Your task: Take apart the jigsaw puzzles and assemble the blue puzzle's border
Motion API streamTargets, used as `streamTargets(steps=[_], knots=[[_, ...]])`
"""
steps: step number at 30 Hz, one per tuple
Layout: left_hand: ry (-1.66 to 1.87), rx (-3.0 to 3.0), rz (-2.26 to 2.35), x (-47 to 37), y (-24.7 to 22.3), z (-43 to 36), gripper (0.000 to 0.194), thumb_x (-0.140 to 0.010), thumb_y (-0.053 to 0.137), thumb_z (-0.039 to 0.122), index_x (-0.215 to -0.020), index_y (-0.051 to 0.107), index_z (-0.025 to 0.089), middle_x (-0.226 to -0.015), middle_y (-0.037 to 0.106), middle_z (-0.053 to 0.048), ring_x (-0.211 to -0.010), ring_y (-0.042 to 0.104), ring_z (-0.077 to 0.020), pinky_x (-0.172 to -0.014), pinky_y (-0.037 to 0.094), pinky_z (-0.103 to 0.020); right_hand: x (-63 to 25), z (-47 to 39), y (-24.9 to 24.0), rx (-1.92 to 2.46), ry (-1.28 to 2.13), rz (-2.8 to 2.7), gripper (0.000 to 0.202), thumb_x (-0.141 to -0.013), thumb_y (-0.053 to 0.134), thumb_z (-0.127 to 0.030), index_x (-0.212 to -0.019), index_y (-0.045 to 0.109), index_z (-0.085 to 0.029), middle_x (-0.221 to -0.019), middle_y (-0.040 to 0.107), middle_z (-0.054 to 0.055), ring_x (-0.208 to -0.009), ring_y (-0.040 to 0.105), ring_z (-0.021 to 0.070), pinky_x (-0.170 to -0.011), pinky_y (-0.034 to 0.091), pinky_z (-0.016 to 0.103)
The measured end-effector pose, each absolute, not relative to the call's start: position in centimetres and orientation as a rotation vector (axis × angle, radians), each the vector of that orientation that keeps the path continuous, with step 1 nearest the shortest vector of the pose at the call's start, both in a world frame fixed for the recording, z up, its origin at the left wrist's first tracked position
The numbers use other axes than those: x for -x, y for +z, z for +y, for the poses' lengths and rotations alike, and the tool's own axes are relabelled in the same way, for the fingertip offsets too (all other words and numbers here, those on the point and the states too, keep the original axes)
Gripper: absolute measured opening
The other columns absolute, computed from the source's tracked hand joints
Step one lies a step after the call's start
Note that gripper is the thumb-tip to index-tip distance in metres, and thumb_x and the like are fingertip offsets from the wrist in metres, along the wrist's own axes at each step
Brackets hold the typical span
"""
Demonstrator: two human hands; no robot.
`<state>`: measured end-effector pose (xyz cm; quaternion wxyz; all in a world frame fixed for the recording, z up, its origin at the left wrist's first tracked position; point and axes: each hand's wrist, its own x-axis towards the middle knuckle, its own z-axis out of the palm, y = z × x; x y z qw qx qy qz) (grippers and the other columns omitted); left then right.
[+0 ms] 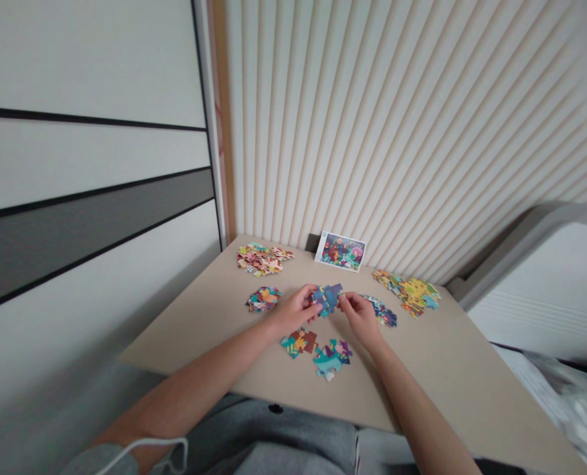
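Above the middle of the table, my left hand (302, 309) is closed on several blue and purple jigsaw puzzle pieces (327, 299). The fingers of my right hand (359, 313) are pinched at the right edge of these pieces; whether they grip a piece of their own is hidden. Just in front of my hands lie two small joined clusters: a brown and teal puzzle cluster (299, 342) and a teal and purple puzzle cluster (332, 358). A pile of dark blue puzzle pieces (383, 313) is partly covered by my right hand.
A picture card (341, 251) leans upright at the table's back edge, against the ribbed wall. Piles of puzzle pieces lie around: a pink and cream pile (261, 259) back left, a colourful pile (264, 299) left, a yellow pile (412, 292) back right. The table (199, 330) is beige.
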<state>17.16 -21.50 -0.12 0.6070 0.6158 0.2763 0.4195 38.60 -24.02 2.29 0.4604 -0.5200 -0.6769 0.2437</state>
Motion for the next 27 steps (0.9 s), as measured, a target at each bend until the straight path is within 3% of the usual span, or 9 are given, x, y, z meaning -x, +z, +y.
streamTargets(steps=[3,8,19,27], knots=[[1.000,-1.428,0.711,-17.0,-0.1,-21.4,0.047,-0.090,0.062,0.046,-0.127,0.049,0.020,-0.082,0.060,0.001,-0.062,0.054,-0.0113,-0.052,0.042,-0.021,-38.7,-24.0,2.2,1.277,0.611,-1.658,0.045,-0.093,0.053,-0.061,-0.085,0.068,-0.019,-0.074,0.068,0.006,-0.069,0.060,0.0204,-0.066,0.048,0.031],[1.017,-1.443,0.803,-16.8,0.3,-21.6,0.046,-0.092,0.056,0.053,-0.123,0.054,0.020,-0.085,0.061,-0.001,-0.058,0.051,-0.0101,-0.050,0.039,-0.021,-38.9,-24.0,2.2,1.254,0.642,-1.626,0.044,-0.093,0.054,-0.060,-0.087,0.068,-0.020,-0.077,0.069,0.005,-0.071,0.061,0.0208,-0.069,0.049,0.032],[1.056,-1.468,0.856,-16.7,0.4,-21.5,0.046,-0.092,0.056,0.055,-0.123,0.057,0.021,-0.080,0.060,0.001,-0.059,0.050,-0.0101,-0.054,0.041,-0.021,-39.3,-23.8,2.1,1.226,0.698,-1.654,0.042,-0.092,0.058,-0.058,-0.098,0.070,-0.018,-0.084,0.071,0.007,-0.075,0.062,0.0208,-0.070,0.050,0.032],[1.093,-1.478,0.869,-16.7,0.1,-21.3,0.045,-0.091,0.057,0.053,-0.122,0.058,0.020,-0.087,0.061,0.000,-0.060,0.051,-0.0094,-0.055,0.042,-0.020,-42.7,-23.1,3.7,1.164,0.579,-1.238,0.040,-0.084,0.069,-0.053,-0.107,0.065,-0.020,-0.078,0.069,0.003,-0.069,0.063,0.0175,-0.066,0.051,0.031]])
